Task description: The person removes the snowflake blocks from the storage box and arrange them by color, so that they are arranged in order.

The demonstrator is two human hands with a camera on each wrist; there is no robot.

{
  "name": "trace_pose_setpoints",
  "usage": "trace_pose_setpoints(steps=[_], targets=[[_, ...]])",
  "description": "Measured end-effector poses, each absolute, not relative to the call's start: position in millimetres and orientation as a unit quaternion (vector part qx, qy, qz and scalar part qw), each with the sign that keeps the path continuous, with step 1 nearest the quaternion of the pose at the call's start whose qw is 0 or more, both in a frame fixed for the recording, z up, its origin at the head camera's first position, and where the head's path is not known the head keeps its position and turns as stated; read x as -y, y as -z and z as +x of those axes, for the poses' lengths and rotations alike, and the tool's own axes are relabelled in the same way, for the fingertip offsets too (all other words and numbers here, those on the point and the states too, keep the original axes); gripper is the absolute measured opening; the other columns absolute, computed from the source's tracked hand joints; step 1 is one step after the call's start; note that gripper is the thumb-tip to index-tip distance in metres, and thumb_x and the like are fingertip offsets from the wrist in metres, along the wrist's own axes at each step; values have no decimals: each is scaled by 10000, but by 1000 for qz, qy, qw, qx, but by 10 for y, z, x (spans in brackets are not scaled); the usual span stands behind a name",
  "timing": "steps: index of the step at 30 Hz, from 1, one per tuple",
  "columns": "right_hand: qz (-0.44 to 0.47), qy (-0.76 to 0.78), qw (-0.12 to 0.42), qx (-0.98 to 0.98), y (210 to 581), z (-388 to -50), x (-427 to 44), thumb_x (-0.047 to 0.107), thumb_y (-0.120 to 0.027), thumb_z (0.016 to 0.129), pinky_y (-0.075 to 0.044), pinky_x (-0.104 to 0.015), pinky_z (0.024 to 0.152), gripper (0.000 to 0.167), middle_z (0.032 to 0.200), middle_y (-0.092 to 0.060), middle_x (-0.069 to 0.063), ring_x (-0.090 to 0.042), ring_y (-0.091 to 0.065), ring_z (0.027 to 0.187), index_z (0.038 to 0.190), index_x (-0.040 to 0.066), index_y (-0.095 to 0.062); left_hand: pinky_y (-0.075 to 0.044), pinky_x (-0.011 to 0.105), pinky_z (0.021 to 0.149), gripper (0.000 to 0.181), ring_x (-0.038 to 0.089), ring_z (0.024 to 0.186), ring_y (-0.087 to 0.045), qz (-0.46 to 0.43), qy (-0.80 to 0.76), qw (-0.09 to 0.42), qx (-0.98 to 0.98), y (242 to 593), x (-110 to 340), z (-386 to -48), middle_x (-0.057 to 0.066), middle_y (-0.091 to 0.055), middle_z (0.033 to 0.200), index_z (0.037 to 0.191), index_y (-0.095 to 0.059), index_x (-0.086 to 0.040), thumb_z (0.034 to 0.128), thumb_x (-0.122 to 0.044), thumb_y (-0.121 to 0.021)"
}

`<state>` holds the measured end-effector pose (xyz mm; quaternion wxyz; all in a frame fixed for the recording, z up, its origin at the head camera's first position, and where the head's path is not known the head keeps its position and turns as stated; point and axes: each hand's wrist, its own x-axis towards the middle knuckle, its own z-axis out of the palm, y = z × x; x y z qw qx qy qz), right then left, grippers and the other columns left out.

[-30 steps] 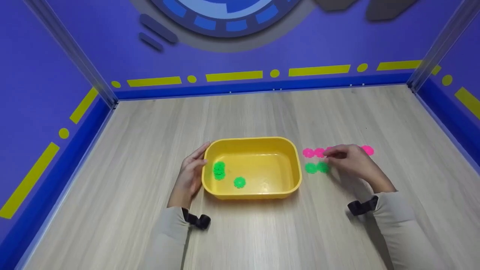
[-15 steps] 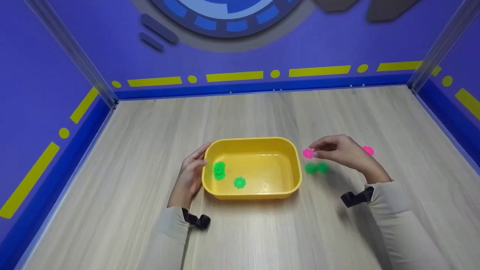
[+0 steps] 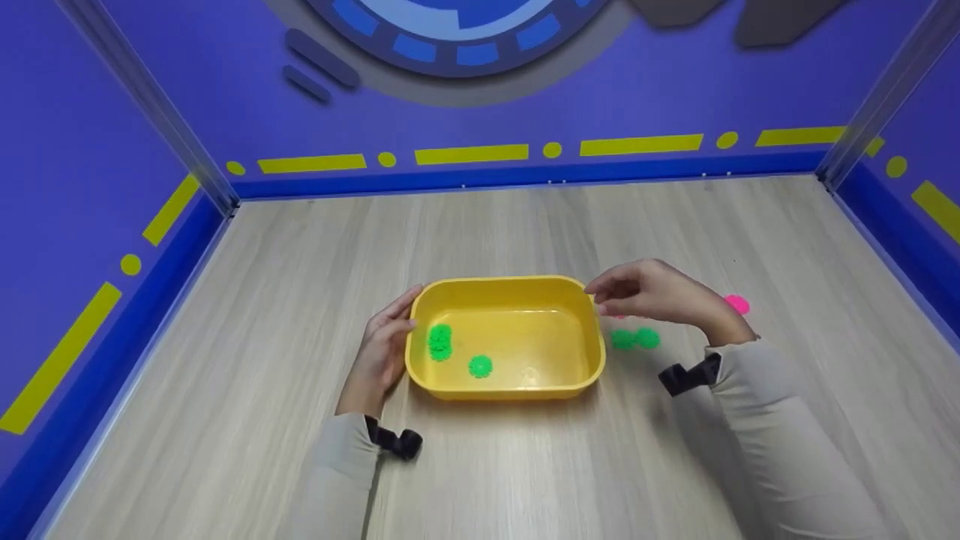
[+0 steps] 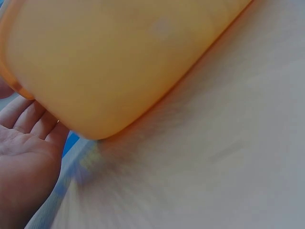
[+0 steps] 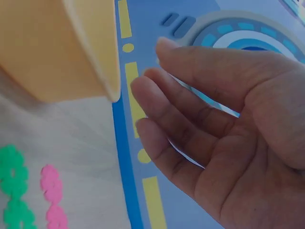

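Note:
A yellow bin point(image 3: 506, 393) stands on the table, gripped at its left side by the left hand point(image 3: 381, 349), thumb at the rim and fingers along the outer wall. The left wrist view has that hand point(image 4: 28, 157) beside the bin point(image 4: 109, 62). At the bin's right rim is the right hand point(image 3: 660, 294), fingers bent and relaxed; in the right wrist view this hand point(image 5: 214, 119) holds nothing and a gap separates it from the bin point(image 5: 43, 52). Inside the bin lie overlapping green discs point(image 3: 440, 342) and a single green disc point(image 3: 481, 367).
Two green discs point(image 3: 636, 339) lie right of the bin. A pink disc point(image 3: 737, 304) shows beyond the right wrist; other pink discs point(image 5: 51, 183) are mostly hidden under the right hand in the head view. Blue panels point(image 3: 480, 120) enclose the table's back and sides.
The right hand has moved left from above the pink row to the bin's right rim. The left hand and the discs inside the bin have kept their places.

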<state>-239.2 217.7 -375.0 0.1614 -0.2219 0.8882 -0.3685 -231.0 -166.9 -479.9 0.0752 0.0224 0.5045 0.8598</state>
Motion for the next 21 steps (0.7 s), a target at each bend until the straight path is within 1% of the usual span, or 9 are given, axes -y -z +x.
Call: trace_pose_setpoints(steps=[1,5,9,16,21], targets=[[-230,360,161,-890,3730,-2400,-2160,168,-664,894,-570,-233,792,301,1039,-706,-79,-191,-647,884,1179,71,-678,-257,370,1165,612,264,1439,-277,24,-859,76,-506,4800,1670,-2313,185,-281,1560,1455,-307,83,852,105,-412],[-272,336,159,-888,3664,-2437,-2084,174,-683,879,-575,-265,804,296,1058,-715,-79,-179,-661,900,1163,89,-687,-256,373,1165,616,265,1442,-270,30,-858,78,-507,4810,1676,-2320,191,-275,1560,1459,-298,83,853,105,-411],[-310,321,165,-879,3628,-2462,-1995,153,-688,873,-577,-278,805,292,1070,-718,-90,-186,-676,913,1153,72,-689,-255,379,1167,619,266,1441,-270,34,-855,78,-511,4813,1680,-2325,200,-271,1559,1463,-285,85,856,108,-403],[-312,299,187,-882,3603,-2492,-1837,108,-686,867,-579,-335,830,302,1097,-708,-97,-207,-671,936,1165,58,-684,-245,379,1174,619,262,1431,-287,30,-864,79,-497,4813,1678,-2322,206,-284,1552,1461,-293,85,851,115,-396],[-320,282,202,-882,3601,-2528,-1725,106,-680,872,-576,-346,842,315,1097,-706,-103,-206,-665,946,1184,64,-677,-247,371,1174,624,259,1432,-288,30,-866,79,-492,4812,1674,-2311,200,-285,1554,1463,-290,81,849,114,-396]])
